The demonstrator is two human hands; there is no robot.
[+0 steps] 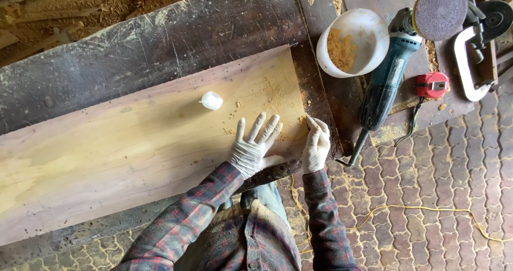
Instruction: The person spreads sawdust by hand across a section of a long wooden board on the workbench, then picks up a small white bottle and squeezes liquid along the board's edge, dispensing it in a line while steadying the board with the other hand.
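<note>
The left hand (252, 145) lies flat on the plank (133, 148), near its right end. The right hand (316, 145) sits just beside it at the plank's end edge. A small cap (212, 100) rests on the plank beyond the left hand. Farther right on the surface (320, 84) stand a bucket (374, 28) holding sawdust (341, 49), then a sander (393, 68), a tape measure (433, 84) and a clamp (467, 63).

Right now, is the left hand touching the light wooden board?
Touching. The head view shows the left hand lying flat, fingers spread, on the board near its right end, with no gap under the palm.
</note>
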